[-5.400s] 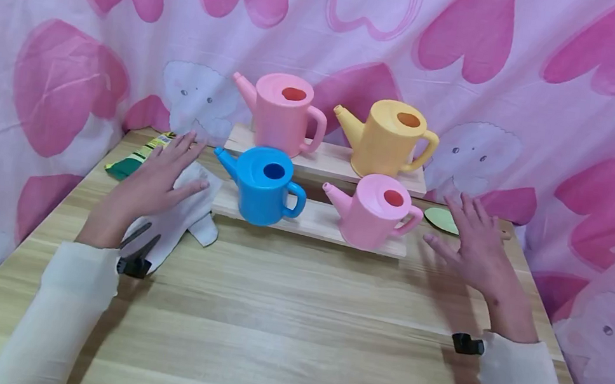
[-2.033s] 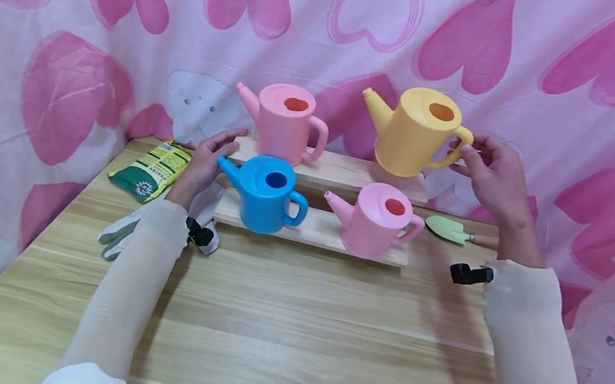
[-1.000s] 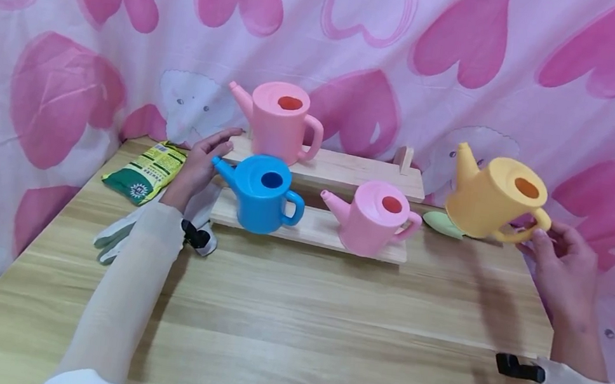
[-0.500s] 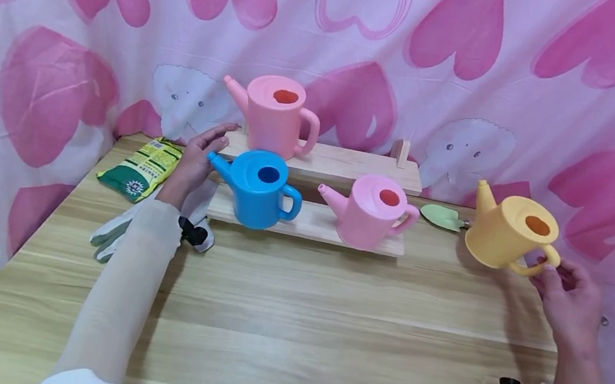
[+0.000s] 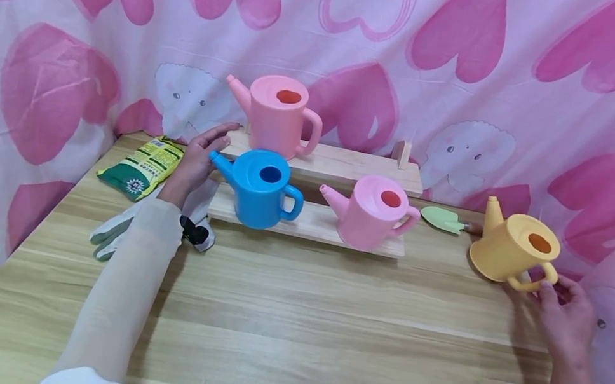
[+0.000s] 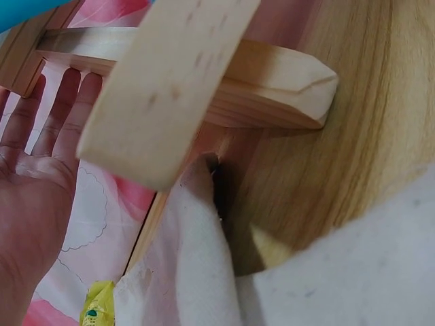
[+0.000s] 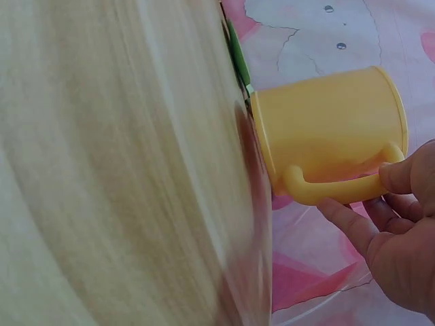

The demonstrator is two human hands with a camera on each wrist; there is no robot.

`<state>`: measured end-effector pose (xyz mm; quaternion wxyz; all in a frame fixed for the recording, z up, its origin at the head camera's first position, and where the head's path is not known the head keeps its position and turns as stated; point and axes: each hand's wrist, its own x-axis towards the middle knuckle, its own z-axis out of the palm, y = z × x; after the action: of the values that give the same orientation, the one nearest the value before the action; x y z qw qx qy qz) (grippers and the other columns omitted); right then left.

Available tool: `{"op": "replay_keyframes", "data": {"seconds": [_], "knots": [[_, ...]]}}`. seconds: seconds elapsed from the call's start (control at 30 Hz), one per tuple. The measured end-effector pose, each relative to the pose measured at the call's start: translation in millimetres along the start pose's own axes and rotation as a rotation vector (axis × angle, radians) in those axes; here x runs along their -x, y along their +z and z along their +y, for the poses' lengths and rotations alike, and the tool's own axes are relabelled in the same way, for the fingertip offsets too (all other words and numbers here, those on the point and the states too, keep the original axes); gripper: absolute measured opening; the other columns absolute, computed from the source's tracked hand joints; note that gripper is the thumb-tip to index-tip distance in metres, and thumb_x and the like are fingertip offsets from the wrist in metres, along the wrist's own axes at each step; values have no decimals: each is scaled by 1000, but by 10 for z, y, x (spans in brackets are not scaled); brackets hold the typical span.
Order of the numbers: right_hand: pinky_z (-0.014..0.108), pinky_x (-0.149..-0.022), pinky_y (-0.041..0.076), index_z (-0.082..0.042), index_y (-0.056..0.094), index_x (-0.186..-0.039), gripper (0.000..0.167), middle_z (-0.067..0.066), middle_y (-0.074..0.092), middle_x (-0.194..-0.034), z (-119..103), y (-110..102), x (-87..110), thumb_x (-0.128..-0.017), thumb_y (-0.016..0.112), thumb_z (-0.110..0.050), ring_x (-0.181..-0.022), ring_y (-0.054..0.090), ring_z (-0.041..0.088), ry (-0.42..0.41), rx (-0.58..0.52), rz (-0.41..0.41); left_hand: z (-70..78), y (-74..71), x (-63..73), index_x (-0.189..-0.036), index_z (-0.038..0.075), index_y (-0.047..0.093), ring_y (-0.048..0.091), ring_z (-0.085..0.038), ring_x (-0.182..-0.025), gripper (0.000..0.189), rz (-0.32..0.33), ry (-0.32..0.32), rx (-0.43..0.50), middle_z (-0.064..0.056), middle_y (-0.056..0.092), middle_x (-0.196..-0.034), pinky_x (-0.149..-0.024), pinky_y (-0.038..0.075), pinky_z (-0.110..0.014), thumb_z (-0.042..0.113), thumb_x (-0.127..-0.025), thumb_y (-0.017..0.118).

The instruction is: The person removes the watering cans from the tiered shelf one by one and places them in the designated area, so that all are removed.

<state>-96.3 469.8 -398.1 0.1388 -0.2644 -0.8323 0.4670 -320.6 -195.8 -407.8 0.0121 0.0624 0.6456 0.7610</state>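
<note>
At the table's right side my right hand (image 5: pixel 571 317) grips the handle of a yellow watering can (image 5: pixel 510 249), thumb on one side and fingers round it. In the right wrist view the can's base (image 7: pixel 262 139) is at the tabletop; whether it bears its full weight there I cannot tell. My left hand (image 5: pixel 196 162) is at the left end of the upper wooden shelf (image 5: pixel 345 163), its fingers extended against the wood in the left wrist view. A salmon-pink watering can (image 5: pixel 277 118) stands on that shelf. Blue (image 5: pixel 258 195) and light pink (image 5: pixel 370 216) watering cans stand on the lower shelf (image 5: pixel 309 221).
Beneath the left forearm lie white gloves (image 5: pixel 112 232), beside a green and yellow bag (image 5: pixel 143 167). A green hand trowel (image 5: pixel 442 219) lies right of the shelves, near the yellow can. A pink heart-patterned curtain (image 5: pixel 362 26) encloses the table's back and sides.
The yellow watering can has come off the upper shelf and moved right and down to the tabletop in my right hand. My left hand went from over the gloves to the shelf's end and stays.
</note>
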Motion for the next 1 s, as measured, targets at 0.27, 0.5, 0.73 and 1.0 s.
{"op": "replay_keyframes", "data": {"seconds": [0.27, 0.5, 0.73, 1.0], "knots": [[12, -68, 55, -12, 55, -127, 23, 1, 50, -109, 70, 29, -13, -108, 49, -23, -86, 51, -2, 29, 66, 2, -5, -6, -17, -145, 22, 62, 35, -19, -147, 44, -13, 1, 10, 4, 47, -156, -106, 47, -30, 33, -103, 66], [11, -68, 54, -22, 55, -114, 12, -9, 52, -100, 126, 50, -40, -107, 52, -13, -83, 55, -5, 9, -109, 7, -1, -20, -9, -146, 26, 61, 31, -19, -149, 44, -1, -30, -45, 7, 44, -157, -112, 42, -38, 36, -104, 63], [11, -68, 54, -20, 54, -123, 16, -6, 51, -106, 151, 51, -44, -107, 51, -15, -86, 53, -5, 28, -68, 19, 0, -2, 8, -147, 27, 60, 34, -19, -148, 45, 5, -37, -37, 7, 46, -157, -114, 40, -39, 37, -103, 63], [10, -67, 53, -10, 47, -149, 43, -10, 48, -106, 124, 62, -62, -107, 52, -14, -90, 52, -3, 66, -184, 7, -1, 10, 7, -146, 25, 61, 35, -19, -147, 43, 11, -17, -19, 6, 47, -156, -111, 43, -36, 35, -104, 63]]}}
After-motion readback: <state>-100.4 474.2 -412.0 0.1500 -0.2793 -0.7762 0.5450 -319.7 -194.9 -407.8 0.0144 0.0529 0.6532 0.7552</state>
